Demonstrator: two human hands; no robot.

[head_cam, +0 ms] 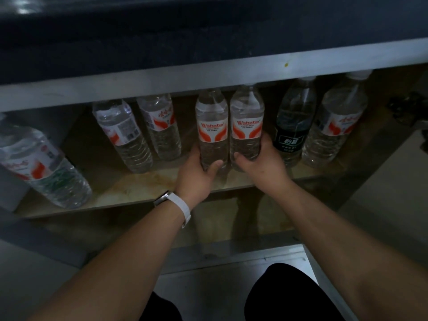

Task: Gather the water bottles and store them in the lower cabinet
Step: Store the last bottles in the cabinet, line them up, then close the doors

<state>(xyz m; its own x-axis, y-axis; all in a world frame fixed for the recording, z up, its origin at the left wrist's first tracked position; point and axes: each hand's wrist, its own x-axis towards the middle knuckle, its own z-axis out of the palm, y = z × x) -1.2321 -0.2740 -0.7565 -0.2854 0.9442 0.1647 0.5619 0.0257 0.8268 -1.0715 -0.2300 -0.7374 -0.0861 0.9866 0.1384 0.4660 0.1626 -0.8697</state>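
Inside the lower cabinet, several clear water bottles stand on a stained shelf [143, 181]. My left hand [196, 174], with a white watch on its wrist, grips the base of a red-labelled bottle [211, 128]. My right hand [261, 167] grips the base of a matching bottle [246, 126] right beside it. Both bottles stand upright, side by side in the middle of the shelf. To the left stand two more bottles [122, 135] [159, 126]. On the right are a dark-labelled bottle [293, 126] and another red-labelled bottle [333, 126].
A larger bottle [44, 167] leans at the shelf's far left, near the front edge. The cabinet's grey top rail [162, 82] hangs just over the bottle caps. A lower compartment [222, 223] lies beneath the shelf. My knees [289, 295] are at the bottom of the view.
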